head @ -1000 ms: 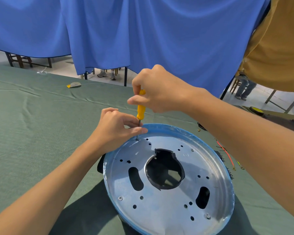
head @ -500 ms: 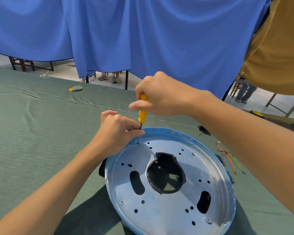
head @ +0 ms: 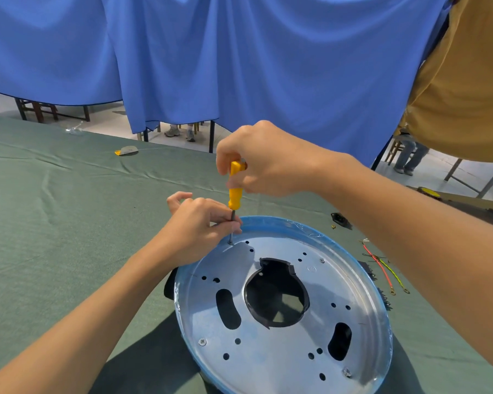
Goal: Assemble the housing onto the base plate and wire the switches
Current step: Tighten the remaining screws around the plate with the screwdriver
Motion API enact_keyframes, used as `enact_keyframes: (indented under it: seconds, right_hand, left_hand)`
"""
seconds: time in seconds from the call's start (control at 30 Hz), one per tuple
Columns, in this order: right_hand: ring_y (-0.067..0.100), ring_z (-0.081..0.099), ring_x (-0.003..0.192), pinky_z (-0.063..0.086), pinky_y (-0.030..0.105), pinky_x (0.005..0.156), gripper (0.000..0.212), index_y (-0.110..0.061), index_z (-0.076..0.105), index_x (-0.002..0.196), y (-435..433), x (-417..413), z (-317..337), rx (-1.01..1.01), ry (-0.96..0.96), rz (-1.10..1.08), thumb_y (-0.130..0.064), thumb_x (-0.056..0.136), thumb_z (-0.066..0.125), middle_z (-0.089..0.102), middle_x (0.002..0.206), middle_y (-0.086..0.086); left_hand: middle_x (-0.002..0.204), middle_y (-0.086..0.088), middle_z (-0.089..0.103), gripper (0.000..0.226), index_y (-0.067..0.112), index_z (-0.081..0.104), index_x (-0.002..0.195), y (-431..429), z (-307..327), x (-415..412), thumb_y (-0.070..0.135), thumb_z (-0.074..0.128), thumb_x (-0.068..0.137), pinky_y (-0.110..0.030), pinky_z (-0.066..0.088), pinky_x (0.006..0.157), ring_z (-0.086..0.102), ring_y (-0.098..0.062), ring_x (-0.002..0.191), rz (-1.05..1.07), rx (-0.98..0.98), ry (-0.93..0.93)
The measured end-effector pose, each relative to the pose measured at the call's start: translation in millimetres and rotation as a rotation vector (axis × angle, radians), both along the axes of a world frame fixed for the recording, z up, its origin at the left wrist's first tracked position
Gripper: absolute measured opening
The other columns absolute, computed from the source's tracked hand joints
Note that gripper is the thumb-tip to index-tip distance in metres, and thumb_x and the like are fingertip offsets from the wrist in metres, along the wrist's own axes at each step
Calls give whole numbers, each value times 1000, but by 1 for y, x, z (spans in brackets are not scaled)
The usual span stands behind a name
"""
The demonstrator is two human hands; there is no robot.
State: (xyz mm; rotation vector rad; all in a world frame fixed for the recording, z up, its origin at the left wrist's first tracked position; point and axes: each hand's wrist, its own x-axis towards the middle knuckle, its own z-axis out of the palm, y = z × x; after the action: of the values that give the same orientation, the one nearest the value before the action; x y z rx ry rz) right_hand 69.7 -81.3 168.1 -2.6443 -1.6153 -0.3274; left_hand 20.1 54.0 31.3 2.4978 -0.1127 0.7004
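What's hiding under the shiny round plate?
Through the big middle hole in the plate you see something black, and a black bit pokes out at its left edge. The plate covers the rest, so what it is can't be told.

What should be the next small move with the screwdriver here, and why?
Probably turn the screwdriver with the right hand: its tip sits at a hole near the far rim of the base plate, and the left hand pinches the shaft to steady it.
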Motion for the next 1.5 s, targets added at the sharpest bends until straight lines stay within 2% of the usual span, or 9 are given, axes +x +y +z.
enact_keyframes:
  seconds: [0.2, 0.33, 0.4, 0.57, 0.73, 0.93, 1.13, 1.37, 1.5]
  right_hand:
    - [17, 61, 52, 38, 27, 49, 41, -13, 55, 68, 3, 1, -7, 55, -29, -81, -46, 94, 57, 51, 63, 2]
    - [16, 48, 82, 38, 28, 67, 20, -19, 61, 96, -1, 1, -7, -14, -46, -12, -37, 89, 66, 53, 85, -7]
    - [16, 53, 78, 43, 30, 66, 11, -22, 63, 87, -1, 0, -4, 16, -17, -13, -32, 89, 68, 56, 87, -4]
    - [11, 56, 49, 41, 28, 49, 40, -18, 44, 67, 3, 1, -8, 16, -11, -107, -44, 94, 57, 53, 58, 2]
    - [15, 50, 84, 41, 27, 68, 12, -23, 62, 94, 2, -2, -5, -44, -29, -26, -33, 89, 67, 53, 88, -6]
    - [14, 57, 52, 41, 29, 49, 38, -18, 47, 66, 5, -3, -6, 26, -29, -99, -43, 93, 58, 53, 68, 4]
    - [12, 44, 81, 38, 23, 63, 4, -23, 63, 88, 3, -4, -3, -19, -17, 11, -24, 89, 67, 52, 85, -8]
    - [25, 44, 70, 25, 29, 50, 40, -19, 41, 69, 7, -2, -13, 55, -53, -136, -46, 95, 54, 37, 69, 1]
    - [17, 45, 85, 34, 27, 65, 17, -20, 61, 97, 4, -4, -3, -39, -31, -36, -35, 90, 64, 48, 86, -5]
  left_hand:
    - [72, 25, 68, 11, 34, 72, 69, 0, 1, 0, 40, 78, 76, -29, 15, 93, 56, 14, 88, 51, -81, -106]
    - [76, 26, 71, 13, 33, 73, 74, -1, 1, 0, 30, 71, 87, -30, 16, 96, 60, 6, 91, 30, -73, -59]
    - [81, 29, 71, 13, 33, 73, 82, -1, 1, -1, 29, 67, 92, -31, 16, 96, 61, 5, 92, -18, -60, -21]
    - [76, 19, 72, 11, 38, 70, 69, -1, 2, -2, 38, 78, 77, -30, 17, 91, 57, 9, 88, 42, -117, -122]
    - [77, 22, 73, 15, 28, 76, 75, 0, 1, -1, 30, 70, 88, -29, 16, 93, 62, -1, 90, 27, -52, -79]
    - [71, 21, 71, 24, 48, 63, 62, 0, 2, -1, 39, 82, 73, -28, 16, 91, 52, 16, 94, 26, -99, -110]
    - [79, 24, 73, 14, 39, 72, 75, 2, 1, -1, 30, 73, 86, -29, 17, 94, 57, 11, 91, 0, -62, -35]
    - [72, 24, 70, 11, 36, 72, 70, 0, 0, 0, 36, 78, 79, -27, 16, 89, 53, 15, 91, 40, -98, -101]
    - [65, 32, 63, 10, 30, 77, 78, 2, -1, 3, 31, 72, 86, -32, 20, 94, 56, 10, 81, 30, -49, -55]
